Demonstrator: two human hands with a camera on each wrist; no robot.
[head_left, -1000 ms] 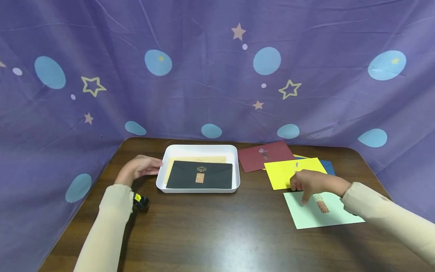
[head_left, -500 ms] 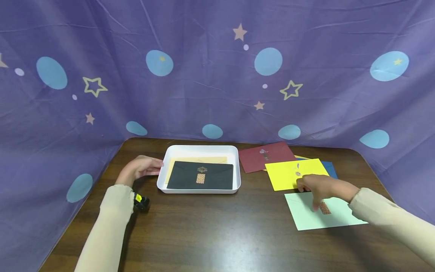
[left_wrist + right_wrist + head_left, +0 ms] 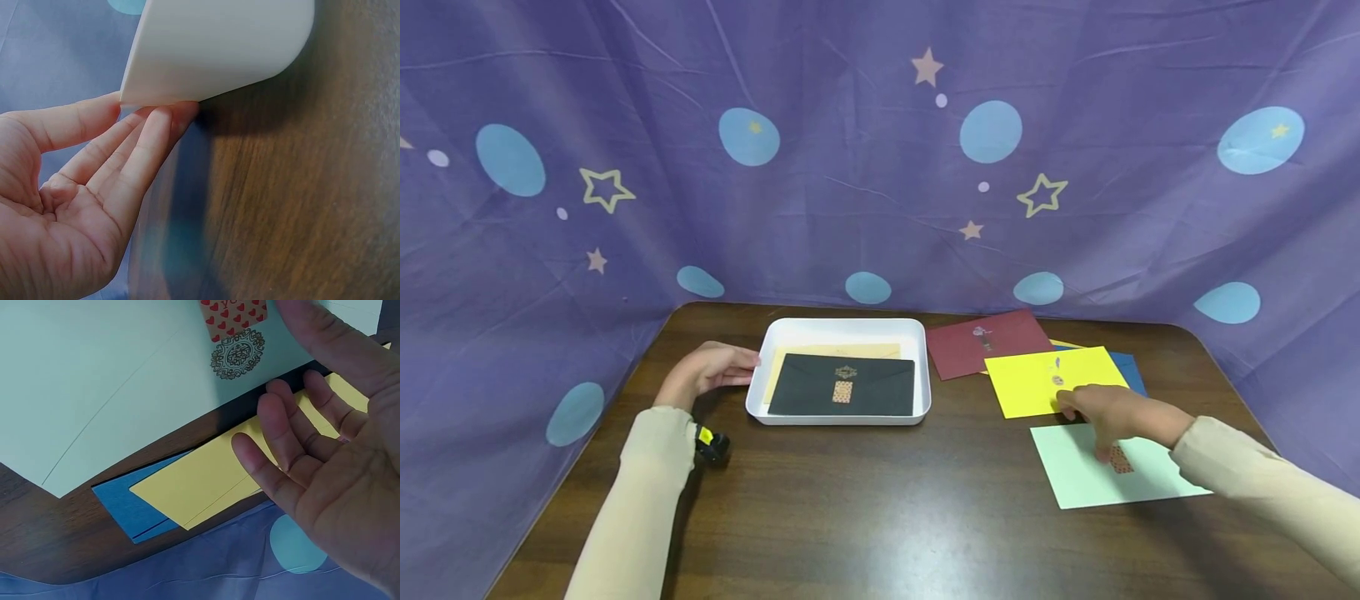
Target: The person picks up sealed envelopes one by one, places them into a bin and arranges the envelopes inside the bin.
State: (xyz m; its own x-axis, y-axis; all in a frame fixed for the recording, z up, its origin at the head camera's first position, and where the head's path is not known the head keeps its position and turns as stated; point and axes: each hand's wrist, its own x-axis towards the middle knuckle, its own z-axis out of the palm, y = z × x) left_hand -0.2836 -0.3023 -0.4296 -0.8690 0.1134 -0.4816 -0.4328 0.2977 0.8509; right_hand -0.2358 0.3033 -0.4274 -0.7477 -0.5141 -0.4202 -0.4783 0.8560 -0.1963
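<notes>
In the head view my left hand [image 3: 718, 367] is at the left side of a white tray [image 3: 758, 414]. The left wrist view has its thumb at the tray's rim and the other fingers against the underside, pinching the edge. Inside the tray a black envelope [image 3: 880, 392] overlaps a cream envelope [image 3: 805, 350]. My right hand [image 3: 1123, 414] is over a mint green envelope [image 3: 1075, 479], thumb downward, partly covering its heart-patterned sticker [image 3: 234, 315]. Its loosely bent fingers are by the envelope's far edge, near a yellow envelope [image 3: 1030, 387]; nothing is gripped there.
Behind the yellow envelope lie a dark red envelope [image 3: 962, 350] and a blue envelope [image 3: 1126, 365], overlapping. Another yellow edge [image 3: 1063, 344] peeks out between them. A purple curtain [image 3: 865, 217] hangs along the back of the brown wooden table [image 3: 850, 508].
My right hand has shifted right and slightly toward me, across the mint green envelope. That envelope has slid very slightly right. My left hand and the tray have stayed in place.
</notes>
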